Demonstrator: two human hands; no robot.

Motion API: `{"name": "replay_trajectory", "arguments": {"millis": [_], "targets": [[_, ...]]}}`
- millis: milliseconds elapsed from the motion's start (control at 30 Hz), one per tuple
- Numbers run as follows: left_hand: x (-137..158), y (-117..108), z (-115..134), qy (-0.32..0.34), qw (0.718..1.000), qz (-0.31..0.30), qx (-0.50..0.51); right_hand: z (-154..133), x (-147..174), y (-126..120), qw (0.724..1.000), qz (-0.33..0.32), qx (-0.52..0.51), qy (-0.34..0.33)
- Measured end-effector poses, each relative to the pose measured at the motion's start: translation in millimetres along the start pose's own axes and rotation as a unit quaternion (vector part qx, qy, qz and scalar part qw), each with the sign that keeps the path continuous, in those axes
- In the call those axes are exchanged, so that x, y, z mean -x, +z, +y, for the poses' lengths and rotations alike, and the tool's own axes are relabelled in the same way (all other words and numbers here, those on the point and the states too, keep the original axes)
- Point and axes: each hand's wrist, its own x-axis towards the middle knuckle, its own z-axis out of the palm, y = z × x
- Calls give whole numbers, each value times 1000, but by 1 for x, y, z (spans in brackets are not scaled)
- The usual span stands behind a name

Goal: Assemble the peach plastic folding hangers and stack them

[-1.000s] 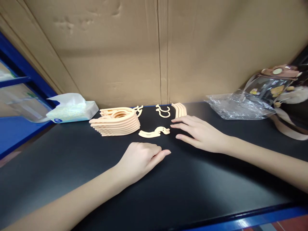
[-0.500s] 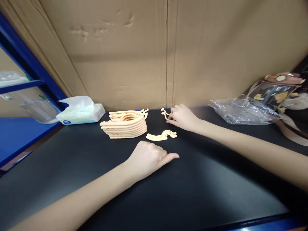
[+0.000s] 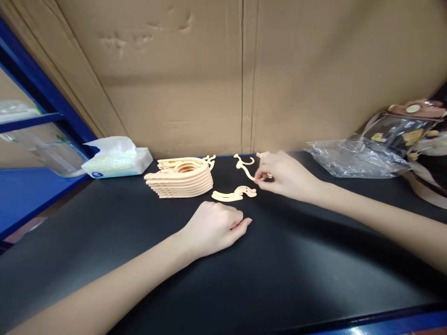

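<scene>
Right hand (image 3: 288,177): grasping 1 cream hook (image 3: 247,172) | Left hand (image 3: 215,228): loosely clenched, near side of curved part (image 3: 228,196) | Stacked hangers (image 3: 181,184): left, on bench (image 3: 296,279)

A black table (image 3: 279,279) bears stacked peach pieces (image 3: 185,187), tissue box (image 3: 117,165), clear plastic (image 3: 359,160).
</scene>
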Motion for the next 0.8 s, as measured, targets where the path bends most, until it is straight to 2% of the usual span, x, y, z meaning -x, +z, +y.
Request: {"name": "replay_trajectory", "arguments": {"millis": [133, 267, 367, 467, 633, 800], "targets": [[-1, 0, -2, -21, 999, 5, 36, 1, 40, -7, 999, -17, -26, 26], [-1, -3, -2, -8, 999, 3, 42, 10, 62, -5, 998, -38, -37, 38], [-4, -6, 0, 9, 1000, 13, 20, 19, 67, -4, 997, -41, -41, 51], [-6, -8, 3, 19, 998, 33, -55, 24, 68, -4, 997, -39, -35, 61], [-3, -5, 10, -22, 983, 52, -175, 20, 69, -3, 996, -38, -24, 78], [-1, -1, 12, -25, 984, 30, -174, 14, 69, -4, 998, -35, 5, 58]]}}
